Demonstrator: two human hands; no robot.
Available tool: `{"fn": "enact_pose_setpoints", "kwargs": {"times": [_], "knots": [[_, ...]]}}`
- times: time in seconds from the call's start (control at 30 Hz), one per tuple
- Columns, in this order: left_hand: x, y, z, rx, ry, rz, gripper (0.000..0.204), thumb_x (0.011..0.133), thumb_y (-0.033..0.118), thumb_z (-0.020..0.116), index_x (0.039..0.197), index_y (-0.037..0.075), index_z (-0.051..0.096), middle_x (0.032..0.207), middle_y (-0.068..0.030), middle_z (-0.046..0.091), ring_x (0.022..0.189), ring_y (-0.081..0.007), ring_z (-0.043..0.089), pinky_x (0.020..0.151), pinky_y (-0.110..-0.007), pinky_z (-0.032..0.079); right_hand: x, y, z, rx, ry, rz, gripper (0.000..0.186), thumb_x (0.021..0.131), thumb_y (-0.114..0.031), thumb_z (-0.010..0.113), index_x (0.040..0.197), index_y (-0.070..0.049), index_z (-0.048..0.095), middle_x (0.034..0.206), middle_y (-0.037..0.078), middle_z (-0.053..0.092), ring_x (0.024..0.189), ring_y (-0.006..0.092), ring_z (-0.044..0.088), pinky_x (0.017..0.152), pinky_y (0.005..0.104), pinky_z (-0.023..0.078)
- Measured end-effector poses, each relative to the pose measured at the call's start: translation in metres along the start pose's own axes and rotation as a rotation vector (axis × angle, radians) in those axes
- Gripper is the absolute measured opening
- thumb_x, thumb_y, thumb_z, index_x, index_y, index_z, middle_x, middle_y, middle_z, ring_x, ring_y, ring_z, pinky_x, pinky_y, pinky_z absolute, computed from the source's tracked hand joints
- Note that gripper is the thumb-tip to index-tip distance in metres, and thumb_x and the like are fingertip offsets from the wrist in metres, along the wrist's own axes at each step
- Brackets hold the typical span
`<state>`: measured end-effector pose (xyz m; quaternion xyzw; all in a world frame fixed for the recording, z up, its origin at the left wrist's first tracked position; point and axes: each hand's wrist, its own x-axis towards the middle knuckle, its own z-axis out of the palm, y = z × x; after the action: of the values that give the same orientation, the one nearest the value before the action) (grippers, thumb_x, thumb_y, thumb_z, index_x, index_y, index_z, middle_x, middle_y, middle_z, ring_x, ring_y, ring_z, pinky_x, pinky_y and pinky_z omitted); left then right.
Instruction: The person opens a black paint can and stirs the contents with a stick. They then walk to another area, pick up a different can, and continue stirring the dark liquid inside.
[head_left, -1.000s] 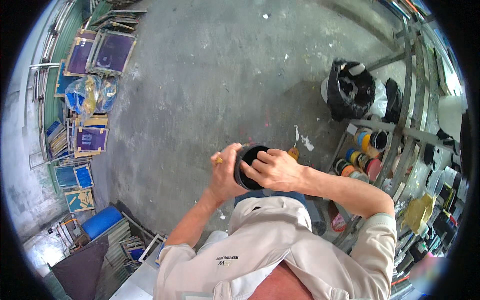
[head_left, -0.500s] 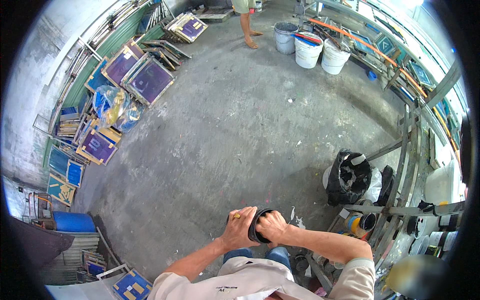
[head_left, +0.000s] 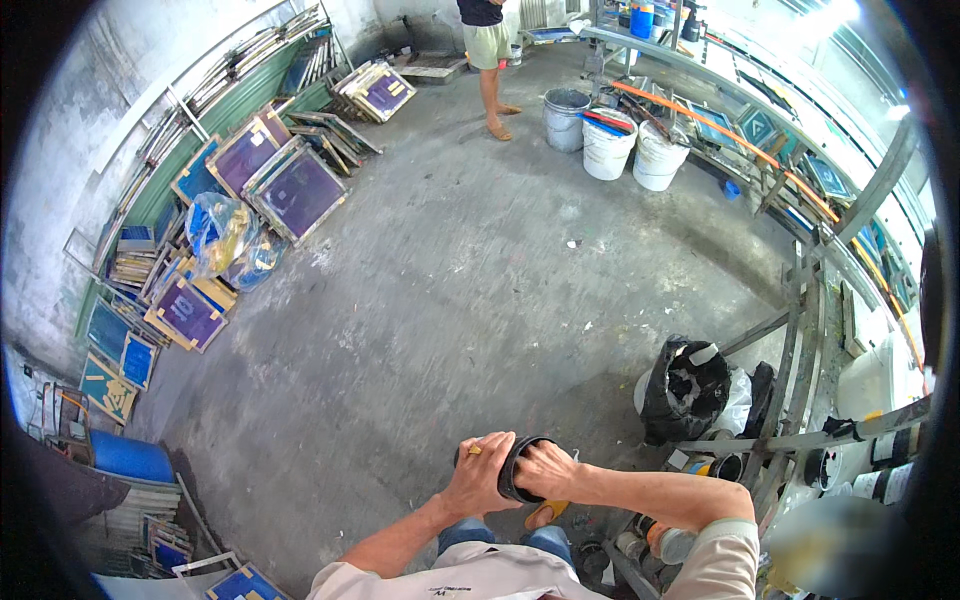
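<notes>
The left hand (head_left: 483,475) gripped the black container (head_left: 507,482) around its outer wall; the right hand (head_left: 549,471) reached inside, its grip indeterminable.

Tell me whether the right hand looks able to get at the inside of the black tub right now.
Likely yes: the right hand dips into the open mouth of the black tub, while the left hand holds it from outside.

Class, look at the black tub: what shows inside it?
The right hand reaches into the black tub; its fingertips and the tub's bottom are hidden.
</notes>
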<state>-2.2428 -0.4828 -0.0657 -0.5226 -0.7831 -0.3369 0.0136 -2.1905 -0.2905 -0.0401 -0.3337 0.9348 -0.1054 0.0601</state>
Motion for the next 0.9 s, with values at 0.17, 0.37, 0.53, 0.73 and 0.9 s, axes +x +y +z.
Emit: {"fn": "enact_pose_setpoints", "kwargs": {"times": [0.17, 0.37, 0.53, 0.73, 0.9], "knots": [[-0.002, -0.001, -0.001, -0.007, -0.016, -0.032, 0.123, 0.052, 0.044, 0.097, 0.145, -0.003, 0.032, 0.137, -0.0214, 0.052, 0.129, -0.0368, 0.050, 0.103, -0.053, 0.030, 0.005, 0.002, -0.001, 0.199, -0.027, 0.170, 0.007, 0.074, -0.010, 0.071, 0.074, -0.004, 0.072, 0.079, 0.013, 0.071, 0.076, 0.0313, 0.071, 0.063, 0.0432, 0.056], [-0.005, -0.005, 0.003, 0.007, -0.033, -0.019, 0.123, 0.052, 0.043, 0.097, 0.146, -0.003, 0.032, 0.135, -0.0216, 0.053, 0.126, -0.0355, 0.052, 0.103, -0.050, 0.032, 0.011, -0.003, 0.023, 0.454, 0.031, 0.443, 0.008, 0.067, -0.008, 0.071, 0.071, -0.002, 0.068, 0.075, 0.019, 0.068, 0.073, 0.0387, 0.067, 0.061, 0.0468, 0.053], [-0.006, -0.004, 0.010, -0.016, -0.038, 0.014, 0.121, 0.051, 0.042, 0.096, 0.145, -0.002, 0.033, 0.134, -0.0215, 0.054, 0.124, -0.0351, 0.053, 0.101, -0.050, 0.034, 0.000, -0.007, 0.041, 0.578, 0.122, 0.497, 0.012, 0.065, -0.005, 0.073, 0.074, 0.000, 0.067, 0.076, 0.021, 0.067, 0.075, 0.0397, 0.067, 0.066, 0.0476, 0.053], [-0.005, -0.009, 0.015, -0.022, -0.038, 0.072, 0.121, 0.052, 0.046, 0.094, 0.145, -0.002, 0.033, 0.133, -0.0229, 0.054, 0.123, -0.0354, 0.053, 0.100, -0.051, 0.034, -0.004, -0.005, 0.051, 0.758, 0.145, 0.483, 0.011, 0.069, -0.003, 0.072, 0.077, 0.004, 0.068, 0.081, 0.021, 0.070, 0.081, 0.0377, 0.070, 0.072, 0.0440, 0.056], [-0.005, -0.007, 0.017, -0.026, -0.071, 0.074, 0.121, 0.052, 0.047, 0.094, 0.145, -0.002, 0.033, 0.129, -0.0217, 0.054, 0.120, -0.0349, 0.053, 0.099, -0.050, 0.034, -0.008, -0.012, 0.052, 1.016, 0.070, 0.678, 0.016, 0.071, -0.003, 0.068, 0.085, 0.004, 0.069, 0.084, 0.019, 0.071, 0.081, 0.0299, 0.070, 0.071, 0.0381, 0.053]]}}
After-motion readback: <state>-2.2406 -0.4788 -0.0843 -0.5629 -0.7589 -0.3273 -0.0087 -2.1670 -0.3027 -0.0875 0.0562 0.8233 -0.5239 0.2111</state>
